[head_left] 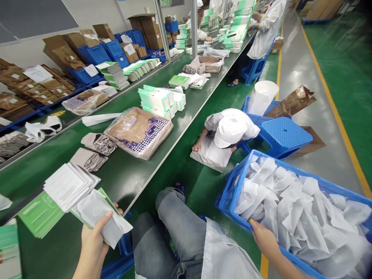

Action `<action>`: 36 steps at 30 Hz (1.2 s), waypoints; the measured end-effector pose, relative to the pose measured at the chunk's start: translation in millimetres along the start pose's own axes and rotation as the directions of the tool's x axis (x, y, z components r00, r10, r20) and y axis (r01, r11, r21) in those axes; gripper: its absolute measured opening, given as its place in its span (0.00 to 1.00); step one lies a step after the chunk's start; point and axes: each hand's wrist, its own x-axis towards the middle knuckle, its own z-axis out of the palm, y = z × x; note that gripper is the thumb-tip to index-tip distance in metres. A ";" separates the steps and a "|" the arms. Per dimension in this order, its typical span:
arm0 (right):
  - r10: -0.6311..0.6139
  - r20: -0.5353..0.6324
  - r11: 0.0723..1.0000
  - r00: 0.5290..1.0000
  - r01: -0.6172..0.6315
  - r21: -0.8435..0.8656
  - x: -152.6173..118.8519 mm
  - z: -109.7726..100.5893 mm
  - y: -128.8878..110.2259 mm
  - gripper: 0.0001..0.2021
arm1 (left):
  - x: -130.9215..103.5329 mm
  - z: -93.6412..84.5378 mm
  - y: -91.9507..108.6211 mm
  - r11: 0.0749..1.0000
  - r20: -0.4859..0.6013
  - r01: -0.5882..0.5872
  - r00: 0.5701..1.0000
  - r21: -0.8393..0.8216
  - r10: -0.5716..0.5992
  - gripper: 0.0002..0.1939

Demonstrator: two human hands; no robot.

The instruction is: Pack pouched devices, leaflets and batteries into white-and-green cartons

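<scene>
Left of the blue crate, the left hand pinches a white packet (probably light, floppy, slippery; best held mid-face). The right hand touches the crate's rim, finger closure unclear.

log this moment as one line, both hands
left hand: holds white packet | right hand: on rim of blue bin | bin contents: loose white sheets

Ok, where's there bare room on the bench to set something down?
Bare dark green bench shows between the cardboard tray and the left hand, and again between the green booklets and that hand. It's crowded where those booklets, white leaflets and folded grey pieces bunch together.
</scene>
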 end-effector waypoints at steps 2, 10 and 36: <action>-0.023 -0.001 1.000 1.000 0.023 0.008 -13.7 2.9 -1.8 0.14 | -0.1 -0.8 0.1 1.000 0.008 -0.002 1.000 0.006 0.002 0.28; -0.099 -0.004 0.995 0.995 0.099 0.017 -35.7 0.4 -5.8 0.17 | -6.0 2.8 2.6 1.000 -0.001 -0.013 1.000 -0.009 0.013 0.30; -0.410 0.093 0.402 0.907 0.088 0.911 113.8 -185.2 -272.5 0.25 | -60.2 10.3 2.8 0.991 0.183 0.069 0.979 0.113 -0.089 0.30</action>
